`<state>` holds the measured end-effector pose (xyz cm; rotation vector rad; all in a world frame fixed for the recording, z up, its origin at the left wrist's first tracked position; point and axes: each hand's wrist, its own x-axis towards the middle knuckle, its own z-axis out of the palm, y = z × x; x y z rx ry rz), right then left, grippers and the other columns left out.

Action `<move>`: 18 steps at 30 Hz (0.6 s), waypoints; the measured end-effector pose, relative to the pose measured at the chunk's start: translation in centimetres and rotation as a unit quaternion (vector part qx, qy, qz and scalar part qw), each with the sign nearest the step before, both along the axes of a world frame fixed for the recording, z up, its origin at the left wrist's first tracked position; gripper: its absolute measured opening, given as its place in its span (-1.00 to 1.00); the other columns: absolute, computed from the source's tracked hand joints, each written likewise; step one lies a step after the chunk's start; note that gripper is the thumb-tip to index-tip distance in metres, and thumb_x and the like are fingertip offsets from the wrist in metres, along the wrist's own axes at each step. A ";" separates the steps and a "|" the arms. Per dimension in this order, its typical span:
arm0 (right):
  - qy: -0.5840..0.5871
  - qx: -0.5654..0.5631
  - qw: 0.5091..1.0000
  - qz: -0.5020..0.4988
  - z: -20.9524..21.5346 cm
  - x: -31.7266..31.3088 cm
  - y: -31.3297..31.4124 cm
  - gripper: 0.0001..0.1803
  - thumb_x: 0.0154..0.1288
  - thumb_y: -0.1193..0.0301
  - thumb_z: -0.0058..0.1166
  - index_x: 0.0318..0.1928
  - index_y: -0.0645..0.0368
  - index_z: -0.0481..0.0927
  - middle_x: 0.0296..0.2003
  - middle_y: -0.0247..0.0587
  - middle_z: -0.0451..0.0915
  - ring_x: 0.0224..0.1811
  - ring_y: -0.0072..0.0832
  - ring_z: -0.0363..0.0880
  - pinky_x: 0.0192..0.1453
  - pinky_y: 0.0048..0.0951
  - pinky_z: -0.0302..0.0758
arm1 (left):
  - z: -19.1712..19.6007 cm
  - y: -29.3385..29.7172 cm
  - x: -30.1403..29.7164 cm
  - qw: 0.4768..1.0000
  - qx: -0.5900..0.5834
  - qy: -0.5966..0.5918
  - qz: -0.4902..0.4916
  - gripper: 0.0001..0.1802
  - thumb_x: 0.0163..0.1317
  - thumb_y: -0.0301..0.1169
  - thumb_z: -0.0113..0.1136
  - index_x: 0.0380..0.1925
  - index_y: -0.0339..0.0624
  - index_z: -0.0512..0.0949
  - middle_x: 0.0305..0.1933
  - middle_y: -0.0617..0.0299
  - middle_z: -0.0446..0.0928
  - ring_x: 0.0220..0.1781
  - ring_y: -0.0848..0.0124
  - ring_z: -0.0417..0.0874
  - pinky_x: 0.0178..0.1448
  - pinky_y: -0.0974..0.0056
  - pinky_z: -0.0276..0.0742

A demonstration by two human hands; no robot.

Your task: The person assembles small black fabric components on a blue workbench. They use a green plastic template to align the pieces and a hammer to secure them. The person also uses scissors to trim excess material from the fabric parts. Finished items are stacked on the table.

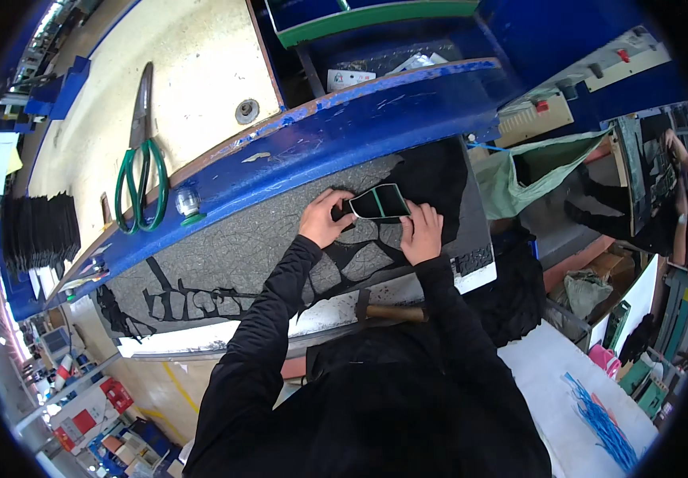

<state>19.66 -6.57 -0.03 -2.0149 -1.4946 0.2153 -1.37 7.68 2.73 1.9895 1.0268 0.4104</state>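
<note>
A small cutting die (pixel 376 192), a tapered metal-edged frame with a green crossbar, sits over the black sheet material (pixel 430 179) on the scored grey cutting pad (pixel 256 215). My left hand (pixel 325 219) pinches its narrower left end between thumb and fingers. At its right end, my right hand (pixel 422 231) holds the edge with the thumb and bent fingers. Black scraps with cut-out openings (pixel 360 259) lie just below the die and trail off to the left along the pad.
Beyond the pad runs a blue machine beam (pixel 320 131). Green-handled scissors (pixel 143 159) and a stack of black pieces (pixel 39 231) rest on the pale table at left. A wooden-handled tool (pixel 392 313) lies near me. A green sack (pixel 511 179) hangs at right, near another person (pixel 670 183).
</note>
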 end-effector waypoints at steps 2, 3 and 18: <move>0.002 0.006 1.000 0.002 0.2 -0.1 -0.1 -0.63 0.33 0.38 0.13 0.13 0.15 0.58 -0.17 -0.12 0.48 -0.07 -0.11 0.46 0.00 -0.13 0.32 | -0.1 -0.1 -0.2 1.000 0.003 0.003 -0.003 -0.56 0.04 -0.37 0.53 -0.04 -0.07 0.62 -0.31 0.22 0.48 -0.26 0.20 0.61 -0.16 0.13 0.54; 0.001 0.010 1.000 0.007 0.3 0.0 -0.1 -0.63 0.33 0.38 0.13 0.13 0.15 0.58 -0.16 -0.12 0.48 -0.06 -0.11 0.46 0.00 -0.13 0.32 | -0.2 -0.2 -0.3 1.000 0.010 0.000 0.006 -0.54 0.01 -0.38 0.55 -0.05 -0.08 0.63 -0.32 0.23 0.47 -0.27 0.23 0.60 -0.16 0.15 0.54; 0.048 0.057 0.997 0.036 -1.7 1.1 -0.2 -0.60 0.30 0.44 0.18 0.15 0.15 0.56 -0.26 -0.22 0.46 -0.11 -0.19 0.48 -0.02 -0.14 0.32 | -1.9 -0.7 -0.2 0.997 0.016 -0.010 0.072 -0.57 -0.01 -0.33 0.58 -0.07 -0.02 0.72 -0.25 0.16 0.55 -0.18 0.23 0.64 -0.05 0.15 0.59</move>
